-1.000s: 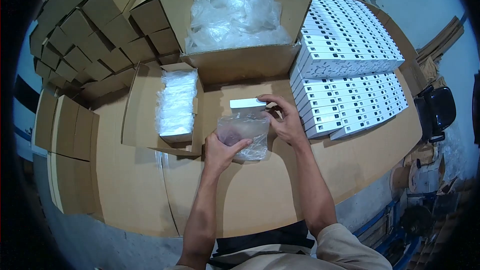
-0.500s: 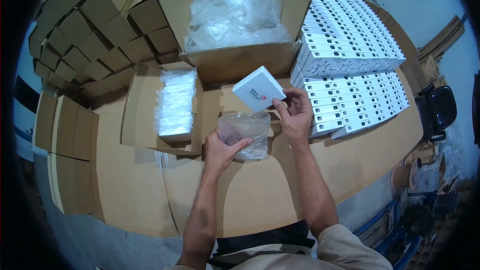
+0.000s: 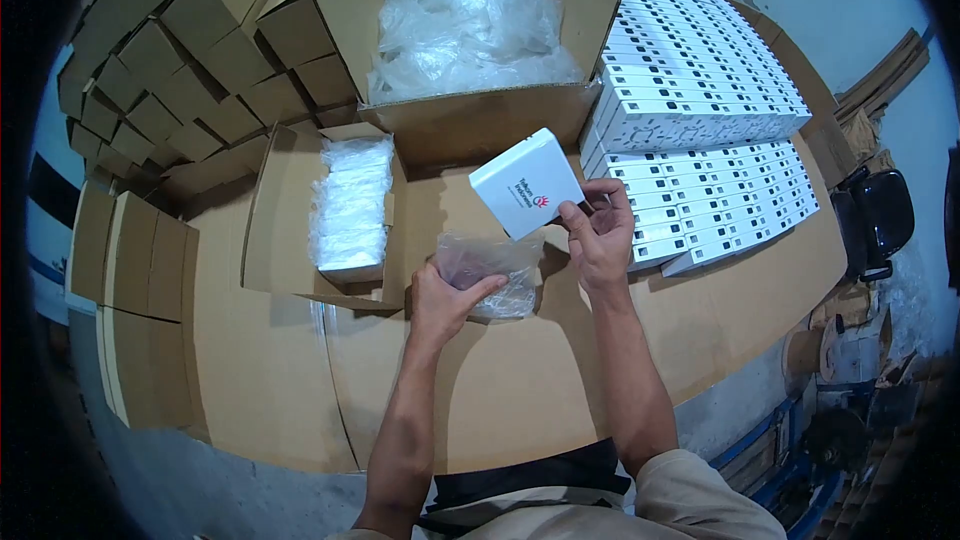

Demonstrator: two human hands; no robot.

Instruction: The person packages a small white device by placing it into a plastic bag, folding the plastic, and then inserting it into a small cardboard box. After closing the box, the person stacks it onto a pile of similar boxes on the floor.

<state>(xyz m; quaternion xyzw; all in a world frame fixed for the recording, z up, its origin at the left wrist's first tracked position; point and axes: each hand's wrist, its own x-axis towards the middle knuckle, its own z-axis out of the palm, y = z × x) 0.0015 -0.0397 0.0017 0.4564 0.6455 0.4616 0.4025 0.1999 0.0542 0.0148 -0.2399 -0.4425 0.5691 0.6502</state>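
Observation:
A flat white box (image 3: 528,183) with dark lettering and a red logo is pinched at its right corner by my right hand (image 3: 597,233), fingers behind and thumb on the front. My left hand (image 3: 447,302) grips a clear plastic bag (image 3: 490,270) at its left side, thumb across it. The white box is held tilted above the bag, apart from it. Left of the bag stands an open cardboard carton (image 3: 285,210) with a row of bagged white boxes (image 3: 350,205) inside.
A large carton (image 3: 480,120) of loose plastic bags (image 3: 470,25) stands at the back. Stacked rows of white boxes (image 3: 700,120) fill the right side. Brown cardboard cartons (image 3: 190,50) pile up at the back left, with more cartons (image 3: 145,310) at the left edge. A black chair (image 3: 875,225) is far right.
My right hand has shifted slightly right and down, and the white box has turned so that its printed face shows more fully. My left hand stays in place with the bag.

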